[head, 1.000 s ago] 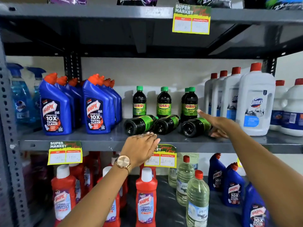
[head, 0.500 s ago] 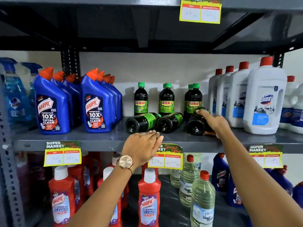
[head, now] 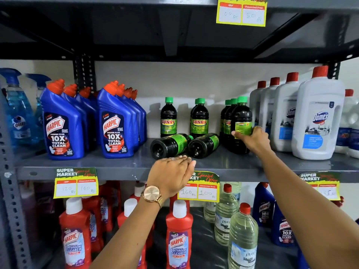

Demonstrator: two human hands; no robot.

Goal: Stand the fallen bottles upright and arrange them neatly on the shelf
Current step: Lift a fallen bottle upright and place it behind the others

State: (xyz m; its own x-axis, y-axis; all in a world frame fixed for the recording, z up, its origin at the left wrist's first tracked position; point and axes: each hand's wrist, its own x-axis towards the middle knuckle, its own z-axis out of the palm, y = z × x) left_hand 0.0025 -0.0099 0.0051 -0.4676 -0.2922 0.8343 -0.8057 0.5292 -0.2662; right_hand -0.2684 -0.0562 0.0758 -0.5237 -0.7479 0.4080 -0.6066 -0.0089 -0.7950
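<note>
Two fallen bottles (head: pixel 171 145) lie bases-forward just behind the flat, empty left hand (head: pixel 172 174); the standing bottle (head: pixel 240 123) is gripped by the right hand (head: pixel 252 139).

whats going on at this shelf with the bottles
A person is tidying a grey metal shelf of cleaning products. The right hand grips an upright dark bottle with a green cap, beside the other standing ones. Two matching dark green-labelled bottles lie on their sides. The left hand rests at the shelf edge in front of them.
</note>
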